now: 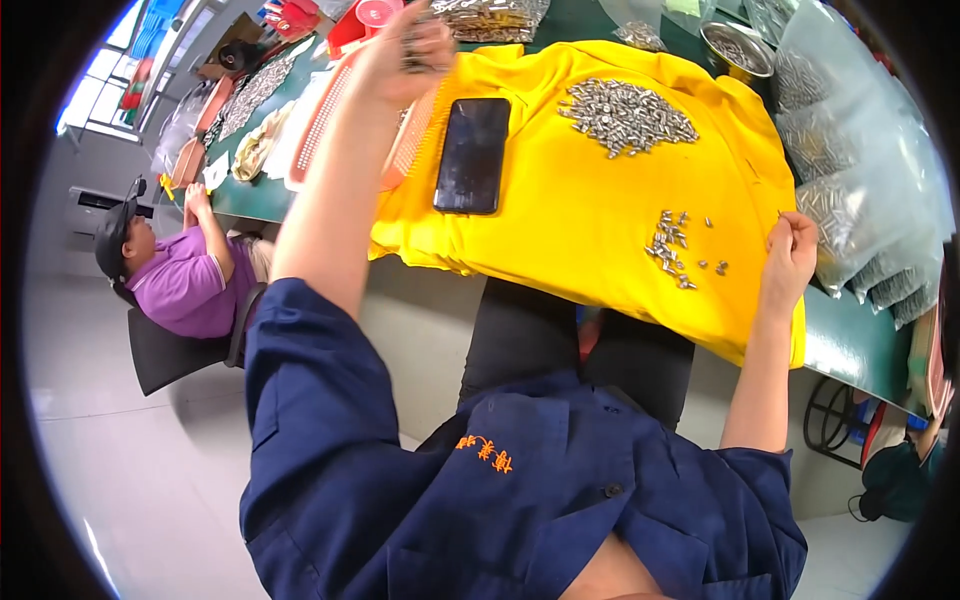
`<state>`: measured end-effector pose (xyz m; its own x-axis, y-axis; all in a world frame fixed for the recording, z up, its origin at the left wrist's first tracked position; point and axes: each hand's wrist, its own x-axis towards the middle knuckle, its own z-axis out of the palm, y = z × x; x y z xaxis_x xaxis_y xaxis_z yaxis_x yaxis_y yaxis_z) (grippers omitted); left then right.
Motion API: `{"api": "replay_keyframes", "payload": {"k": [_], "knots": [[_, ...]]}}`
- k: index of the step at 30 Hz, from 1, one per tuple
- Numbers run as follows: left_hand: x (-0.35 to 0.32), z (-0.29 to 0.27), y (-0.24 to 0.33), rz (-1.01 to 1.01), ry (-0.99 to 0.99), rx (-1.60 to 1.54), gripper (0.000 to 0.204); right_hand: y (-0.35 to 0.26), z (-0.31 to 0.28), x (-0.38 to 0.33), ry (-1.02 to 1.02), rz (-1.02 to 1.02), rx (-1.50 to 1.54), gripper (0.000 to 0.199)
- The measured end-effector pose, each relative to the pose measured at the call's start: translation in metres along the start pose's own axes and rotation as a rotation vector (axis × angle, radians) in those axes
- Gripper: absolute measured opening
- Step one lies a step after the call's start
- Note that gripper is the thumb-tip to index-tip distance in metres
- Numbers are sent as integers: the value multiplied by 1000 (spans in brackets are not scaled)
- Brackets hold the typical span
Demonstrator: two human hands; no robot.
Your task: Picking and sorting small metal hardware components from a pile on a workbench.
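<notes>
My left hand (412,58) is raised at the far left of the yellow cloth, above the edge of a pink perforated basket (328,118). Its fingers are curled and partly blurred, with dark, shiny bits among them that I cannot make out. At the cloth's right edge, my right hand (793,250) has thumb and fingers pinched together. A tiny dark tip shows at the fingertips, too small to name. Between my hands, a big heap of small silvery metal parts (625,115) lies on the yellow cloth (570,225). Nearer to me is a looser small group of metal parts (668,245).
A black phone (472,155) lies on the cloth. Clear bags of metal parts (830,200) crowd the right side, with a metal bowl (738,50) behind. More bagged parts (490,18) lie at the back. A person in purple (190,265) sits at the left.
</notes>
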<state>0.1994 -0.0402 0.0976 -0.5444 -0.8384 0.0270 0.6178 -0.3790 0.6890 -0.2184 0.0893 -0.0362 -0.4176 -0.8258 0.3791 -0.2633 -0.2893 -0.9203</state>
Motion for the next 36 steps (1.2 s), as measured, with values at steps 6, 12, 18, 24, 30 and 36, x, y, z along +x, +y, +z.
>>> {"api": "replay_keyframes", "payload": {"k": [6,12,18,24,30,36], "knots": [[-64,-80,43,136,917,1096,31,3,3,-1,-26,-86,-162,4],[-37,-71,39,152,809,2156,35,9,-16,0,43,-133,-241,5],[-26,-54,35,430,790,1911,35,-8,16,-1,-38,-142,-305,10],[-14,75,-129,280,83,1826,24,-47,-5,-28,-307,-130,-465,14],[12,82,-240,225,-95,1937,26,-41,11,-58,-367,-276,-856,18],[2,81,-244,320,-97,1531,23,-46,39,-58,-434,-284,-601,19]]}}
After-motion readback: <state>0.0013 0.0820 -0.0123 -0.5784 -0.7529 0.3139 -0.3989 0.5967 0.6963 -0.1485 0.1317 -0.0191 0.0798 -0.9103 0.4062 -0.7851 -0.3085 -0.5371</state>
